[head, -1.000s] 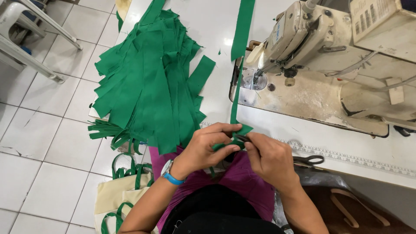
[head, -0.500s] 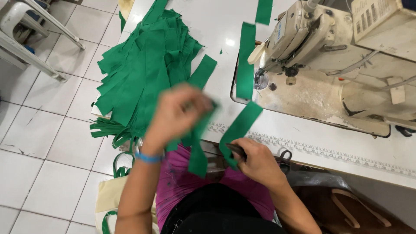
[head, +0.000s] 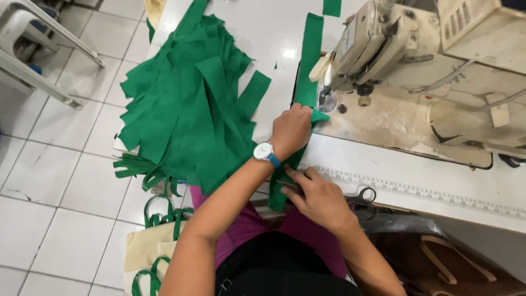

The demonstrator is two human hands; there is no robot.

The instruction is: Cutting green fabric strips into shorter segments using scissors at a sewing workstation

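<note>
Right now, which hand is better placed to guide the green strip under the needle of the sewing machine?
Probably the left hand. It already presses the green strip flat beside the needle area of the sewing machine. The right hand is lower, at the table edge, holding the strip's near end.

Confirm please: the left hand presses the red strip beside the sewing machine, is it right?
Not quite: the strip is green, not red. The head view shows the left hand pressing it beside the sewing machine.
</note>
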